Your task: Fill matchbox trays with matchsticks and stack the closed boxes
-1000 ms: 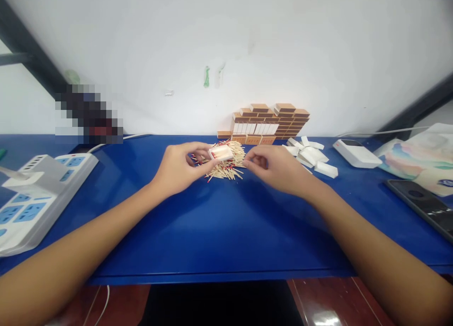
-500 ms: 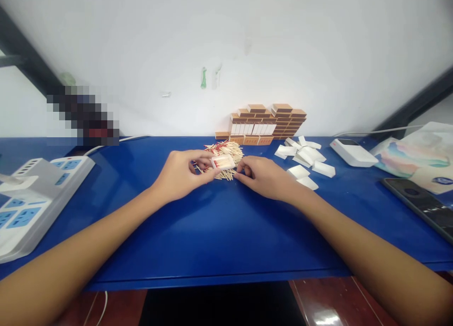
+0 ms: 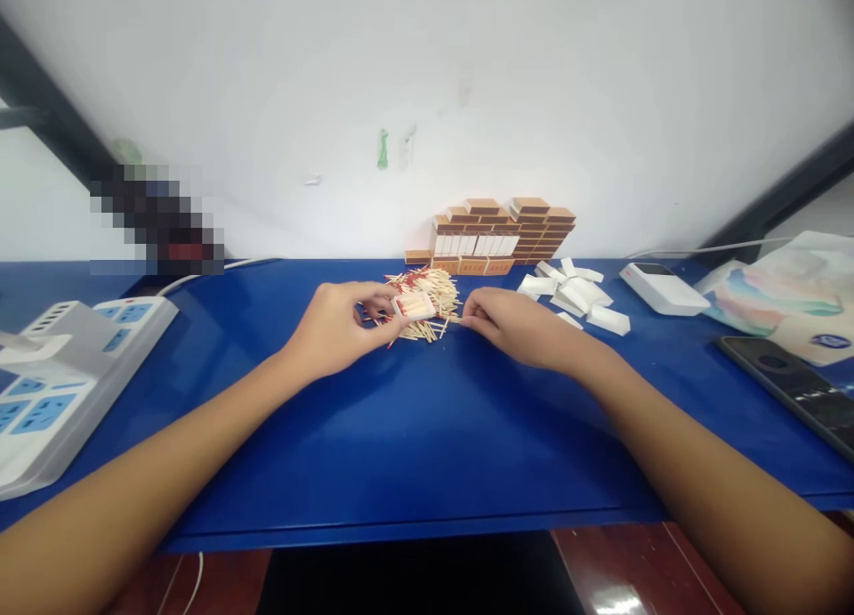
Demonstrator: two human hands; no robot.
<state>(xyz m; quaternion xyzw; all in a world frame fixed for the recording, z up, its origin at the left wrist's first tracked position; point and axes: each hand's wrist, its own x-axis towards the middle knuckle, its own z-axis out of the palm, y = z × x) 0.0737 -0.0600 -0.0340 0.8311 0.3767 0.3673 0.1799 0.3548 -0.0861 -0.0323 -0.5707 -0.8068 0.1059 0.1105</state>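
My left hand pinches a small white matchbox tray filled with matches, holding it just above a loose pile of red-tipped matches on the blue table. My right hand rests right of the pile, its fingers curled at the pile's edge, pinching what may be a few matches. Behind the pile, stacked brown matchboxes stand against the wall. Several empty white trays lie to the right of my right hand.
A white and grey power strip lies at the left edge with a cable running back. On the right are a white device, a colourful bag and a dark phone. A pixelated patch covers something at back left.
My right hand drew in toward the tray, then moved slightly back to the pile's right edge. The left hand lowered the tray a little toward the pile.
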